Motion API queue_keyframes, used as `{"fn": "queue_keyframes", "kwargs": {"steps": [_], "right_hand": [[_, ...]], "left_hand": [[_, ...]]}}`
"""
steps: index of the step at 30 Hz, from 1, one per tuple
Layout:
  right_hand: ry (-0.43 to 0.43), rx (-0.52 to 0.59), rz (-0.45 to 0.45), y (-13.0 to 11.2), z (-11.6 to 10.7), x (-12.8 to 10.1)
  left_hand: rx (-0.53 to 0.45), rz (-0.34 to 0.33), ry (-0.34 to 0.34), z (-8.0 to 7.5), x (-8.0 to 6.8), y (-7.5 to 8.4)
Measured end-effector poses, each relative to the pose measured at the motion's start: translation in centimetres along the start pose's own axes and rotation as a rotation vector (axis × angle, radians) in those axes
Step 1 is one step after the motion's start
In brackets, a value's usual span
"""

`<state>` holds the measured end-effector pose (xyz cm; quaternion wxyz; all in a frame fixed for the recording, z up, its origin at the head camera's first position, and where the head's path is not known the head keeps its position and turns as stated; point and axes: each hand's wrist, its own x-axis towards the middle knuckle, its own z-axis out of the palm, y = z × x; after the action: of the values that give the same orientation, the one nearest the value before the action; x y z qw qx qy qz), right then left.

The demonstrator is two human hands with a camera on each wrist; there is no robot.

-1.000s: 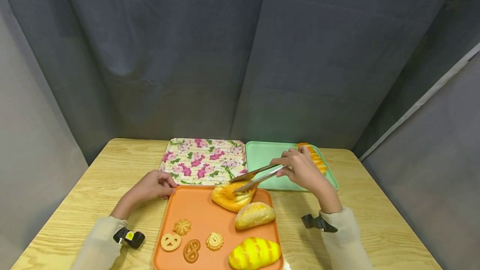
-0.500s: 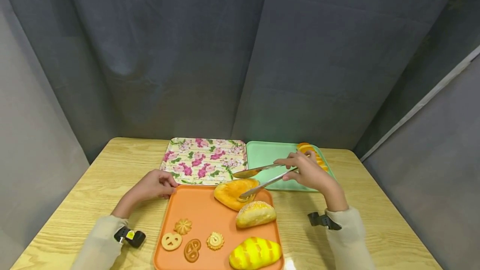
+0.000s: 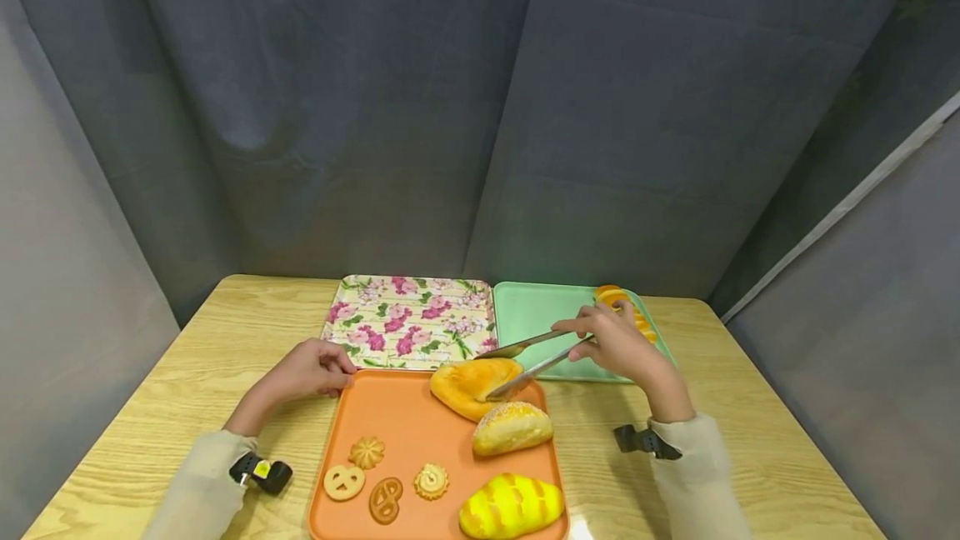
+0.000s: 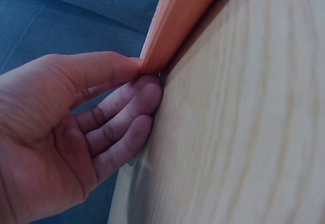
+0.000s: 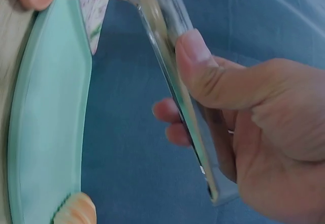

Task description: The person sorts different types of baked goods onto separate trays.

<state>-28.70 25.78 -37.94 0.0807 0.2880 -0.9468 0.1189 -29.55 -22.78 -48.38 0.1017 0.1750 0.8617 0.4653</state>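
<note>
My right hand point(image 3: 617, 346) grips metal tongs point(image 3: 531, 358), thumb and fingers curled round the arms point(image 5: 175, 76). The tong tips sit around a golden bun point(image 3: 471, 383) at the far right corner of the orange tray point(image 3: 390, 419), one arm above it and one against its right side. My left hand point(image 3: 307, 371) rests at the tray's far left corner, thumb on the orange rim point(image 4: 175, 26), fingers curled under the edge against the wooden table point(image 4: 244, 142).
On the orange tray lie a sesame bun point(image 3: 512, 427), a yellow striped loaf point(image 3: 510, 507) and several small cookies point(image 3: 365, 452). Behind it lie a floral tray point(image 3: 408, 322) and a green tray point(image 3: 536, 315) holding an orange pastry point(image 3: 622, 300). Grey curtains surround the table.
The tongs opened and shifted slightly right, then closed in a little around the golden bun. The bun shifted slightly right on the tray. The left hand stayed still.
</note>
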Motion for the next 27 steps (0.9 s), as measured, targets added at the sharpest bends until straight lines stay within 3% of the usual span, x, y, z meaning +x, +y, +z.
{"fn": "queue_keyframes", "kwargs": {"steps": [8,16,23,27], "right_hand": [[0.091,-0.068,-0.061,-0.27,0.04,0.25],[0.151,-0.046,-0.088,-0.40,-0.07,0.35],[0.333,-0.029,-0.146,-0.33,-0.12,0.39],[0.430,-0.049,-0.130,-0.29,-0.26,0.30]], "left_hand": [[0.000,-0.003,0.002,-0.08,0.02,0.05],[0.001,0.002,-0.001,-0.09,0.02,-0.12],[0.008,0.012,-0.001,-0.03,-0.01,-0.17],[0.014,0.022,0.000,0.01,0.01,-0.27]]}}
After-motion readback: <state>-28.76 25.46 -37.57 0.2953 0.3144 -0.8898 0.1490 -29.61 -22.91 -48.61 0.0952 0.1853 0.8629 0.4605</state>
